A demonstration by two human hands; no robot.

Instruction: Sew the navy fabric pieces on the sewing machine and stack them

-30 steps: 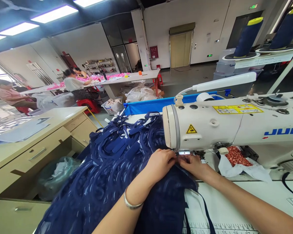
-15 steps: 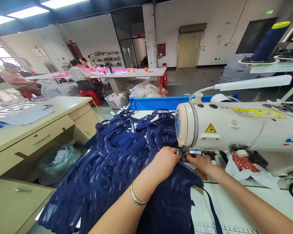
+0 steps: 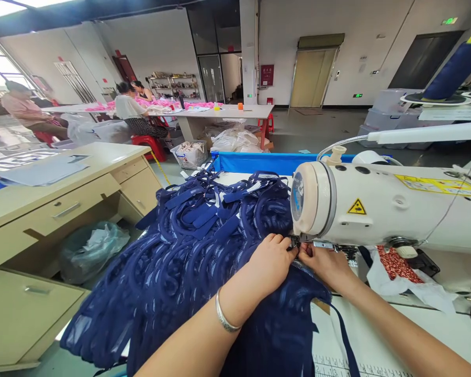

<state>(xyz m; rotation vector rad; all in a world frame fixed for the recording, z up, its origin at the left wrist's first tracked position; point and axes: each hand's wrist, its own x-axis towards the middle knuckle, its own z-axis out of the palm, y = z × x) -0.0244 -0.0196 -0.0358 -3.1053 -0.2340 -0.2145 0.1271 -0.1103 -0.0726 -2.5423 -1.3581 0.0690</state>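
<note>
At the needle of a white sewing machine (image 3: 377,204), my left hand (image 3: 272,262) is closed on the edge of a navy mesh garment (image 3: 294,309). Its fingertips are beside the presser foot (image 3: 295,241), partly hiding it. Just right of the foot, my right hand (image 3: 325,264) pinches the same garment's edge, fingertips close to the left ones. From the garment a narrow navy strap (image 3: 343,335) hangs over the machine bed. A large heap of similar navy pieces (image 3: 172,272) with bands and straps lies to the left, touching the garment.
A beige desk (image 3: 74,178) with drawers stands at left, with a plastic bag (image 3: 94,251) beneath it. Behind the heap is a blue cloth bin (image 3: 255,161). A red sequined pad (image 3: 398,264) lies under the machine arm. Several people sit around far tables.
The view has turned slightly left, so the machine appears further right. My two hands have come closer together at the presser foot, still on the navy garment.
</note>
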